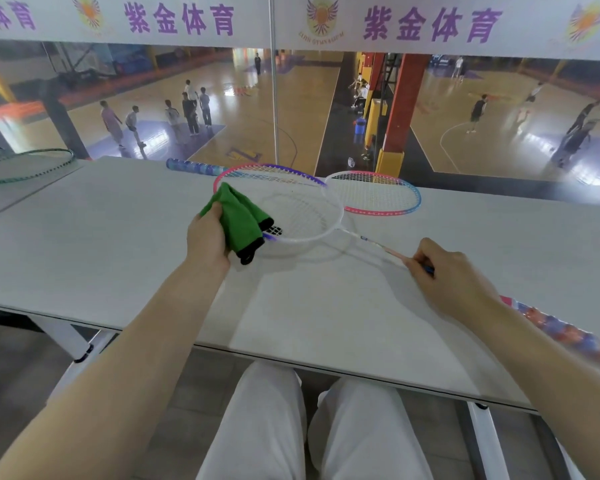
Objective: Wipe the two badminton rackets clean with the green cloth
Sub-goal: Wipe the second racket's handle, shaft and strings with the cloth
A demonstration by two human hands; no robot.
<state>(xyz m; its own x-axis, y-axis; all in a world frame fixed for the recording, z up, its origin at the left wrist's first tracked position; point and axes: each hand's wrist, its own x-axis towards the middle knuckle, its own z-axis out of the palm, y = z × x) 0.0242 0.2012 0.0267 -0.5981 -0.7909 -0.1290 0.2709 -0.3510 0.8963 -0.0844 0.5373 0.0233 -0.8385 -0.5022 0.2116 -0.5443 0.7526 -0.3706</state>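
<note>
The left hand (207,237) grips a folded green cloth (238,220), its fingers wrapped round the cloth where it covers the near rim of a white-framed racket (312,237). The right hand (454,271) pinches that racket's shaft, the head held above the tabletop (84,237). Beyond the left fingers, a second racket (383,211) lies flat.

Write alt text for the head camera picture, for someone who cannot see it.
A seated person's left hand holds a green cloth against the rim of a badminton racket, while the right hand pinches its shaft. A second racket lies behind on the white table, overlooking a sports hall.
</note>
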